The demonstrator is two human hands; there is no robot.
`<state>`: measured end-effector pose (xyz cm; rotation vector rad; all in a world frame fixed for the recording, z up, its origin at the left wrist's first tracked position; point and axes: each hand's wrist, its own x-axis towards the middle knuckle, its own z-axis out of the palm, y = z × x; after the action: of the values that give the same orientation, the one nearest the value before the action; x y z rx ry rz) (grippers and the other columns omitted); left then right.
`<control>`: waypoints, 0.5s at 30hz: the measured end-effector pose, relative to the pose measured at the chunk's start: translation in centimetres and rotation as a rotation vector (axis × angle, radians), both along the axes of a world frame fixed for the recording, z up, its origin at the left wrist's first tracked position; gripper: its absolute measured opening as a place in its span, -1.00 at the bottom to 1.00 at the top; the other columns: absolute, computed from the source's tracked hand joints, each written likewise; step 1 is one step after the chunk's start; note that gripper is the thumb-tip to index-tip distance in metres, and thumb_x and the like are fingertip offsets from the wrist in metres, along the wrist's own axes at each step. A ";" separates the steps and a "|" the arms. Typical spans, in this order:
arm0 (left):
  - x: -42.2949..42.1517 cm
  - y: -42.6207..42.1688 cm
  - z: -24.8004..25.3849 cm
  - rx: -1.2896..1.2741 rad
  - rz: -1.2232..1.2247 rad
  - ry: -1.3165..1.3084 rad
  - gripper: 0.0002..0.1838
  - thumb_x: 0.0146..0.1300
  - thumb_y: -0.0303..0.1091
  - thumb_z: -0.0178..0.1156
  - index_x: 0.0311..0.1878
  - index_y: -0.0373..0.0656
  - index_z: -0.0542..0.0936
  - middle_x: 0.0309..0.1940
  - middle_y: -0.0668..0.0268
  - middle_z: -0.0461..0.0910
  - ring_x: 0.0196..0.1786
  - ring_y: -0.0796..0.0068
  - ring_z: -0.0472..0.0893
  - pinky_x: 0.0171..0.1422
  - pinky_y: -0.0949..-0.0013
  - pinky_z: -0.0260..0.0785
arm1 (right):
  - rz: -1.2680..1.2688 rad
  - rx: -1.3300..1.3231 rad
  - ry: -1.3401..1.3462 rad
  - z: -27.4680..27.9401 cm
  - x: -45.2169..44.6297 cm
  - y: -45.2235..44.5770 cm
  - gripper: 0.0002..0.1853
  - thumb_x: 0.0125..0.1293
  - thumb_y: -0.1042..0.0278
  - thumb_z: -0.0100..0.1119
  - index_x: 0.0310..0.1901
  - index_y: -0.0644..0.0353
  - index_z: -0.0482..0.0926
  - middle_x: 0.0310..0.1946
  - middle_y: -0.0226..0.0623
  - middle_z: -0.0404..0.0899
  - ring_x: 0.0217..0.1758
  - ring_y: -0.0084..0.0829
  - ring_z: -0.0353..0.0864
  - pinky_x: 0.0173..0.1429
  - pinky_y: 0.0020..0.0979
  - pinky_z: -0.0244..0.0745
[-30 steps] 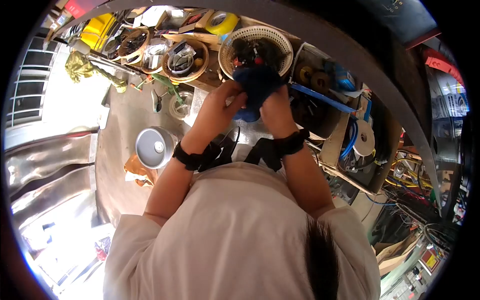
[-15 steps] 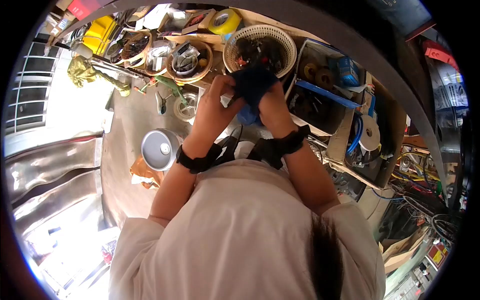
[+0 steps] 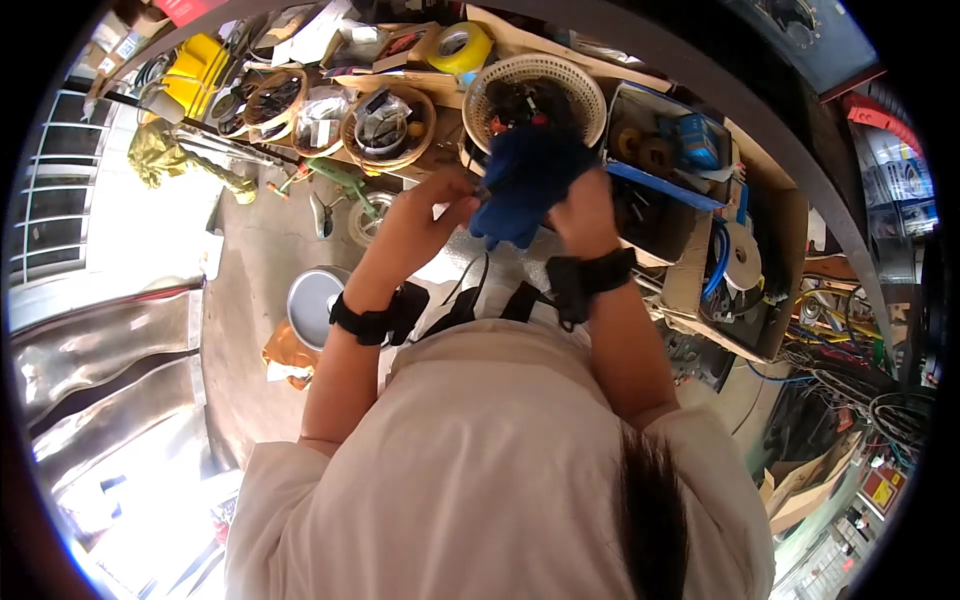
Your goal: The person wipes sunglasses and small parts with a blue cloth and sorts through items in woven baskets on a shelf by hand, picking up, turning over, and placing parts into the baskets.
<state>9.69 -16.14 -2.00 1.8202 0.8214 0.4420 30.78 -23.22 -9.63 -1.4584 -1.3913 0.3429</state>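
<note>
Bunched between my hands is a dark blue cloth (image 3: 525, 190), its lower end hanging in soft folds. Its exact shape is hard to make out. My left hand (image 3: 432, 215) has thumb and fingers pinched at the cloth's left edge. On the other side, my right hand (image 3: 588, 215) is closed around the cloth, with the fingers partly hidden behind it. Just beyond the cloth stands a cream plastic basket (image 3: 592, 88) filled with dark small parts, and the cloth covers part of its near rim.
Wicker baskets (image 3: 428, 140) with bagged parts and a roll of yellow tape (image 3: 460, 48) line the bench to the left. Cardboard boxes (image 3: 790, 200) with a white reel (image 3: 741, 262) stand at right. A grey round container (image 3: 312, 308) sits on the floor.
My hands have moved slightly apart, and the right one has shifted right. The blue cloth is spread wider and hangs more fully between them.
</note>
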 end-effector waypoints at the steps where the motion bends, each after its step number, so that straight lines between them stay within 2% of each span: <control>1: -0.6 -0.1 0.7 -0.003 -0.025 0.024 -0.83 0.24 -0.42 0.21 -0.17 -0.27 0.47 -0.44 0.17 0.63 -0.36 0.37 0.65 -0.25 0.37 0.41 | -0.032 -0.011 0.025 0.5 0.3 -0.1 -0.69 0.10 0.50 0.10 -0.07 0.23 0.56 -0.09 -0.11 0.58 0.01 -0.04 0.53 0.13 -0.22 0.41; 2: -1.0 -0.1 0.5 0.036 -0.024 0.023 -0.82 0.24 -0.41 0.21 -0.16 -0.26 0.48 -0.44 0.17 0.63 -0.36 0.36 0.65 -0.26 0.37 0.40 | -0.064 -0.022 0.050 0.9 0.5 -0.1 -0.69 0.10 0.50 0.09 -0.07 0.23 0.56 -0.08 -0.08 0.57 0.03 -0.01 0.51 0.15 -0.20 0.40; 4: -1.8 -0.1 -0.5 0.107 -0.033 0.023 -0.81 0.23 -0.41 0.22 -0.15 -0.25 0.48 -0.42 0.17 0.64 -0.36 0.33 0.65 -0.27 0.37 0.40 | -0.201 -0.012 -0.218 1.2 0.1 -1.1 -0.65 0.09 0.48 0.08 -0.03 0.20 0.55 -0.05 -0.07 0.56 0.11 0.00 0.47 0.22 -0.17 0.34; 5: -2.1 0.0 -0.7 0.082 -0.015 0.095 -0.84 0.25 -0.40 0.19 -0.16 -0.28 0.55 -0.39 0.29 0.61 -0.29 0.55 0.56 -0.16 0.43 0.36 | -0.179 -0.098 -0.229 1.1 -0.6 -1.3 -0.59 0.07 0.45 0.11 0.02 0.17 0.54 0.01 -0.07 0.54 0.21 0.01 0.39 0.32 -0.15 0.24; 8: -2.4 -0.2 -0.4 0.173 0.034 0.098 -0.81 0.27 -0.39 0.18 -0.12 -0.28 0.58 -0.39 0.28 0.61 -0.29 0.54 0.56 -0.15 0.43 0.35 | -0.169 -0.027 -0.464 0.0 -3.4 -1.3 -0.59 0.04 0.47 0.12 0.00 0.17 0.55 0.03 -0.08 0.53 0.23 -0.01 0.38 0.32 -0.16 0.24; 10: -3.7 0.6 -2.6 0.194 0.015 0.037 -0.80 0.29 -0.38 0.15 -0.10 -0.29 0.59 -0.39 0.28 0.60 -0.30 0.54 0.53 -0.18 0.44 0.34 | -0.091 0.025 -0.246 -0.9 -4.6 -1.2 -0.60 0.01 0.51 0.11 -0.03 0.18 0.55 -0.02 -0.10 0.56 0.15 0.01 0.45 0.27 -0.15 0.30; 12: -4.8 0.3 -3.5 0.144 -0.007 0.028 -0.79 0.32 -0.37 0.13 -0.10 -0.30 0.59 -0.39 0.28 0.59 -0.31 0.54 0.50 -0.20 0.43 0.33 | -0.076 0.008 -0.366 -0.7 -3.5 -1.7 -0.61 0.03 0.51 0.11 -0.02 0.18 0.53 -0.06 -0.10 0.57 0.09 0.01 0.50 0.23 -0.16 0.36; 15: -5.5 -0.2 -2.2 0.012 -0.094 0.044 -0.78 0.38 -0.34 0.05 -0.13 -0.30 0.59 -0.45 0.31 0.52 -0.35 0.56 0.45 -0.22 0.45 0.31 | -0.111 0.046 -0.157 0.2 -2.8 -1.3 -0.61 0.03 0.53 0.12 -0.02 0.21 0.53 -0.09 -0.10 0.59 0.01 -0.04 0.56 0.15 -0.21 0.44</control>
<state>4.16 -16.34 -4.24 1.8768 0.7607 0.3487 28.00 -24.47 -9.41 -1.5438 -1.4251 0.1270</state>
